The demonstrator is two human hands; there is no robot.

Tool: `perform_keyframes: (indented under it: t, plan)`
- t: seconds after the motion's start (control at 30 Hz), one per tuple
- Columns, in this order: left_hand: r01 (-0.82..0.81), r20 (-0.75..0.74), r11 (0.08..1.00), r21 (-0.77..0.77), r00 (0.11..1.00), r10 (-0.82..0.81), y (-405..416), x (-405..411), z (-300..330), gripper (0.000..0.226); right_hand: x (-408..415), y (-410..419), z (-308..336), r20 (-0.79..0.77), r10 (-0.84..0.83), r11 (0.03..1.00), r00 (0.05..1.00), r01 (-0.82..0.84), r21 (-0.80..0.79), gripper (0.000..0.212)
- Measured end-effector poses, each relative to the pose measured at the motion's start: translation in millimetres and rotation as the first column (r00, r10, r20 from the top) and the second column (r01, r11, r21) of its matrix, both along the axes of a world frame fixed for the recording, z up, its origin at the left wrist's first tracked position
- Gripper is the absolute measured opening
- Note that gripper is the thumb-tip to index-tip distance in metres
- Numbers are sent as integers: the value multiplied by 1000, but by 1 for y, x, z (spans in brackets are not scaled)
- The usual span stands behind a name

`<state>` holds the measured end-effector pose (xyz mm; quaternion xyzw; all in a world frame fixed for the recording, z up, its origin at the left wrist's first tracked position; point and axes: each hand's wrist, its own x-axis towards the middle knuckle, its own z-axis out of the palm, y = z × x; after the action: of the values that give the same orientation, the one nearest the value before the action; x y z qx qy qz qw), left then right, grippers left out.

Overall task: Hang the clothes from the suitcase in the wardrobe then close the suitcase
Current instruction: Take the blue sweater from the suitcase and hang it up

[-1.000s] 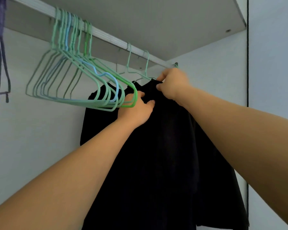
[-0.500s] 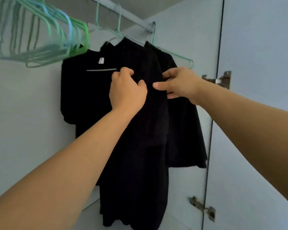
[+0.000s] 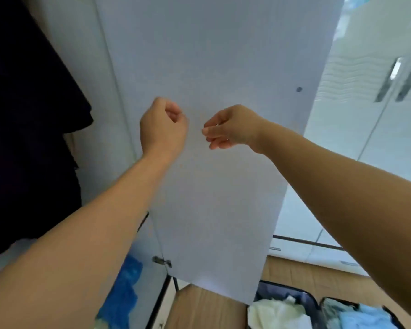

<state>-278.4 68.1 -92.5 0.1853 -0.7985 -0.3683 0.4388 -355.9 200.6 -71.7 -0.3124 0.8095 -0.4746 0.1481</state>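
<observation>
In front of the open white wardrobe door [image 3: 211, 150], our left hand [image 3: 163, 129] hangs loosely curled and our right hand [image 3: 230, 127] relaxed, both holding nothing. Black garments [image 3: 26, 119] already hang at far left, while the open dark suitcase [image 3: 313, 302] below right still holds pale yellow and light blue clothes [image 3: 280, 314], so we judge more hanging remains. Half a second ago both hands were touching the black garments; now they have let go.

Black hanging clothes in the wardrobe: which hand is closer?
Left. The left hand is raised just right of the black hanging clothes, touching nothing; the right hand is farther right, in front of the white wardrobe door.
</observation>
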Motion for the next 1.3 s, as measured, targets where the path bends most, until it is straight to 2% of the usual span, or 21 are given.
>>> perform_keyframes:
  t: [0.07, 0.13, 0.2, 0.27, 0.47, 0.67, 0.73, 0.83, 0.87, 0.93, 0.97, 1.0, 1.1, 1.17, 1.23, 1.27, 1.3]
  plan:
    - [101, 64, 986, 132, 992, -110, 57, -22, -37, 19, -19, 63, -31, 42, -91, 995, 995, 90, 31, 26]
    - [169, 121, 957, 237, 972, -202, 109, -39, -76, 15, -33, 119, -66, 93, -189, 981, 978, 184, 59, 25]
    - [230, 183, 919, 319, 937, -298, 154, -53, -116, 10, -45, 167, -103, 126, -271, 960, 954, 258, 105, 21]
    - [275, 263, 880, 388, 882, -391, 191, -62, -160, 15, -52, 209, -144, 163, -336, 937, 928, 311, 158, 19]
    - [364, 402, 800, 478, 718, -568, 259, -90, -298, 16, -57, 296, -290, 300, -520, 853, 800, 469, 228, 13]
    - [408, 497, 732, 545, 546, -674, 322, -112, -471, 13, -47, 380, -486, 267, -712, 696, 649, 603, 390, 10]
    - [413, 499, 700, 582, 498, -709, 344, -117, -526, 16, -42, 405, -549, 184, -758, 623, 626, 610, 489, 17]
    - [417, 511, 671, 613, 439, -739, 376, -128, -612, 20, -37, 443, -645, 93, -815, 501, 572, 615, 609, 41]
    - [422, 520, 663, 618, 413, -748, 386, -131, -639, 20, -34, 455, -675, 62, -825, 466, 562, 614, 637, 41]
    - [435, 533, 649, 624, 371, -760, 405, -138, -688, 19, -30, 474, -727, 13, -808, 421, 589, 562, 712, 20]
    - [440, 528, 638, 632, 358, -770, 413, -142, -708, 18, -31, 482, -748, -27, -798, 386, 602, 545, 744, 16]
    - [451, 513, 617, 644, 343, -787, 425, -145, -733, 18, -30, 493, -774, -55, -802, 354, 594, 547, 759, 23]
    - [441, 500, 588, 678, 309, -809, 454, -154, -793, 16, -38, 519, -833, -69, -809, 320, 583, 537, 780, 23]
    - [449, 521, 588, 673, 277, -808, 469, -154, -828, 20, -41, 531, -871, -63, -842, 284, 536, 540, 792, 31]
    - [444, 517, 570, 692, 247, -820, 484, -152, -858, 28, -43, 539, -903, -51, -812, 278, 581, 463, 842, 30]
    - [443, 512, 557, 703, 229, -828, 492, -152, -867, 26, -45, 542, -914, -43, -817, 268, 575, 445, 854, 24]
    - [438, 521, 557, 705, 211, -827, 499, -154, -871, 25, -47, 545, -922, -40, -784, 277, 619, 408, 870, 20]
